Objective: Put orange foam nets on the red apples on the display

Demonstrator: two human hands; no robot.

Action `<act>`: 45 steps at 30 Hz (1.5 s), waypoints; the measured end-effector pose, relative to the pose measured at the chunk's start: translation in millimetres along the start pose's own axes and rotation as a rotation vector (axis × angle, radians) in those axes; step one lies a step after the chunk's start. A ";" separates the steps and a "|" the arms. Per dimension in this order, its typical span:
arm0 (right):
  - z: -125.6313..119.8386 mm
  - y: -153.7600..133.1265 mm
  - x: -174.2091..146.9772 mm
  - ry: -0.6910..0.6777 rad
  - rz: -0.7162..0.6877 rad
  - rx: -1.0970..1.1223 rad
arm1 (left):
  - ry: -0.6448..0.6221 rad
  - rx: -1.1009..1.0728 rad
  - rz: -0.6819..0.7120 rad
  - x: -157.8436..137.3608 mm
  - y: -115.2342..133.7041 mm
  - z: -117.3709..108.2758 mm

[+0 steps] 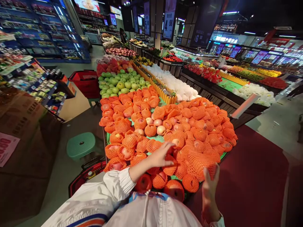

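Note:
My left hand (163, 156) reaches over the front of the fruit display, fingers spread and curved above apples in orange foam nets, with nothing gripped. At the right front edge, my right hand (210, 186) has its thumb and fingers around the near end of a large, loose orange foam net (200, 160). Whether an apple is inside that net I cannot tell. Netted apples (159, 179) lie close below both hands. Several bare pale-pink apples (161, 130) sit in the middle of the pile.
Green apples (127, 84) lie behind the netted ones, beside a yellow picket divider (163, 93) and white-wrapped fruit (175, 83). To the left are a green stool (81, 145), a red basket (84, 83) and a cardboard box (26, 126). A dark red surface (251, 170) extends right.

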State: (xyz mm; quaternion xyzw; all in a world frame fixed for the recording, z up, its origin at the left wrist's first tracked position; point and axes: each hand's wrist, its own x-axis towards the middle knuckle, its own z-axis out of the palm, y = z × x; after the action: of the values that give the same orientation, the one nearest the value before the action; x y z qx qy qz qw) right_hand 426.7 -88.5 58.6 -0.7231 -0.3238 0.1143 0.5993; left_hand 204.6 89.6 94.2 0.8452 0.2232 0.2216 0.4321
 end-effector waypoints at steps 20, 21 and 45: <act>77.4 -41.9 20.4 0.002 -0.474 -0.349 | 0.309 0.387 -0.329 17.4 -84.1 -40.3; 74.9 -38.9 24.7 0.028 -0.482 -0.370 | 0.285 0.383 -0.353 20.5 -87.5 -39.5; 50.7 -4.5 -3.3 0.096 -0.257 -0.438 | -0.010 0.652 -0.607 138.9 -119.5 -74.7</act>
State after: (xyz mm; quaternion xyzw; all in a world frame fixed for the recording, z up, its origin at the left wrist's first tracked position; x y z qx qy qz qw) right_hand 394.6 -50.0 49.1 -0.7932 -0.4014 -0.0701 0.4526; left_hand 251.5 278.7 59.7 0.8346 0.5173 -0.0015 0.1895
